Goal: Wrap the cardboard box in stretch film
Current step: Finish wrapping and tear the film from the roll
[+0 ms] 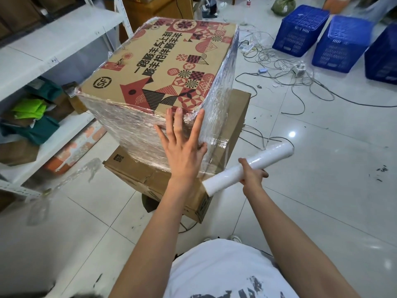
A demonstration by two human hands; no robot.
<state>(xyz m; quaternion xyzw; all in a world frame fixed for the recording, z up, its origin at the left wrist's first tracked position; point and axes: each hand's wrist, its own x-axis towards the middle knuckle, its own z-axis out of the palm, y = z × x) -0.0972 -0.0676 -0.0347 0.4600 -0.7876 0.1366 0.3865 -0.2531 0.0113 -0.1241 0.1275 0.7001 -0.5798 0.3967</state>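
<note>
Box (163,67): on top of a flat box (150,179)
Shelves (43,61): left of the box
Crates (322,37): far right, behind
Cables (279,61): floor, before the crates
Roll (247,166): right of the box

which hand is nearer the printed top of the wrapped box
Left. The left hand lies flat on the film-covered near corner of the box, fingertips reaching its top edge. The right hand grips the film roll lower down, off the box's right side.

Brown cardboard box (163,61) printed with red and black geometric patterns; white film roll (247,166); blue crates (300,29); glossy white floor tiles (322,168); white shelf (53,35).
</note>
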